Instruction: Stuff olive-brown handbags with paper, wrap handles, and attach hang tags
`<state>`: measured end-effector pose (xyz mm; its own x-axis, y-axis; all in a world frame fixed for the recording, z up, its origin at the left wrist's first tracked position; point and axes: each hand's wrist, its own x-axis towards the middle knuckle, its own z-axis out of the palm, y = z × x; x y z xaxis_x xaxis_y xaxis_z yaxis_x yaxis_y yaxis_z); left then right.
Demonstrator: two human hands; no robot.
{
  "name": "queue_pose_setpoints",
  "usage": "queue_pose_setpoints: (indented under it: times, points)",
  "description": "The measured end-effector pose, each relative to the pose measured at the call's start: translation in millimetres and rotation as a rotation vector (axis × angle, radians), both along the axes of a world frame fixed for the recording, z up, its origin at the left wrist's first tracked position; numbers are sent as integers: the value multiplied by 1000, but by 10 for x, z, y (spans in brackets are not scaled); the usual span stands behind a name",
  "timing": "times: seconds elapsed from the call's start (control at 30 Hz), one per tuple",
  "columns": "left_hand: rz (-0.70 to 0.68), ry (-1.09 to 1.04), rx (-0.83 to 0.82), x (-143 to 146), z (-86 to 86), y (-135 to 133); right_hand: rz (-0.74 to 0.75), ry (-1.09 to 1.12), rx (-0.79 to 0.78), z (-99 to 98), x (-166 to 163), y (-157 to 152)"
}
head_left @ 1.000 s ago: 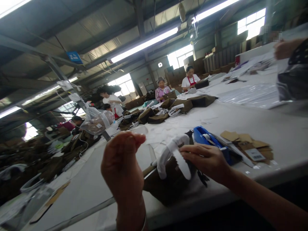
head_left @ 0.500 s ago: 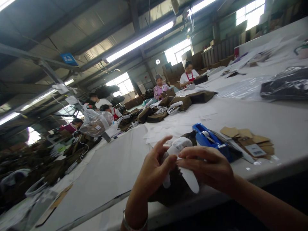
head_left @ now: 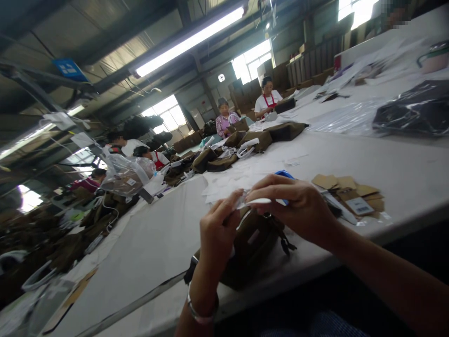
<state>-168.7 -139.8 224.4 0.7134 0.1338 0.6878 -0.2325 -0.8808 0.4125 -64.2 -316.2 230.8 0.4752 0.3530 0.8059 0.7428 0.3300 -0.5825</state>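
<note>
A dark olive bag (head_left: 250, 255) with zips and dangling black pulls sits at the table's front edge, under my hands. Just above its top, a thin white wrapping strip (head_left: 260, 201) is pinched between the fingers of my left hand (head_left: 218, 229) and my right hand (head_left: 298, 206). Both hands are closed on it, fingertips nearly meeting. Part of the strip is hidden by the fingers. Behind my right hand, only the blue top of a tape dispenser (head_left: 285, 174) shows.
Brown card tags (head_left: 351, 192) lie to the right. A plastic-wrapped dark bundle (head_left: 414, 110) rests farther right. Olive bags (head_left: 257, 140) are piled toward the back, where co-workers (head_left: 268, 98) sit. White sheets (head_left: 224, 185) lie beyond my hands.
Both hands have risen, and the strip's long end, which hung down, now lies nearly level between my fingers. More of the bag's front shows. My right hand now covers most of the tape dispenser.
</note>
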Motion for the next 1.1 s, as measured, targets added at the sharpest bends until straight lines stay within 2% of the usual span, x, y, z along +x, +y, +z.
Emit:
queue_pose_setpoints:
  times: [0.07,0.17,0.27,0.37,0.47,0.53,0.67,0.77,0.87,0.93,1.0,1.1]
  points:
    - [4,-54,-13,-5,47,142,-128,132,-76,-201,143,-75]
    - [31,-201,3,17,98,339,-307,195,-253,-650,347,-213]
    - [53,-246,58,106,27,442,-322,116,-447,-1145,467,-308]
    - [62,-238,105,195,-121,441,-359,23,-562,-1567,523,-317]
    - [188,-315,116,197,-226,368,-406,-35,-669,-1859,572,-267]
    - [265,-330,151,141,-284,292,-402,-57,-726,-1971,601,-228]
    - [350,-543,274,-69,-529,147,-376,-85,-745,-2039,612,-198]
    - [207,-632,475,-213,-775,85,-394,-102,-708,-2030,569,-223]
    - [9,-514,552,-237,-890,29,-412,-103,-547,-1972,465,-281]
    - [-208,-302,465,-183,-869,-18,-431,-62,-359,-1864,336,-340]
    - [-425,-62,276,-108,-805,-68,-434,4,-218,-1682,148,-410]
    - [-587,197,-89,-27,-710,-140,-333,42,-128,-1321,-194,-506]
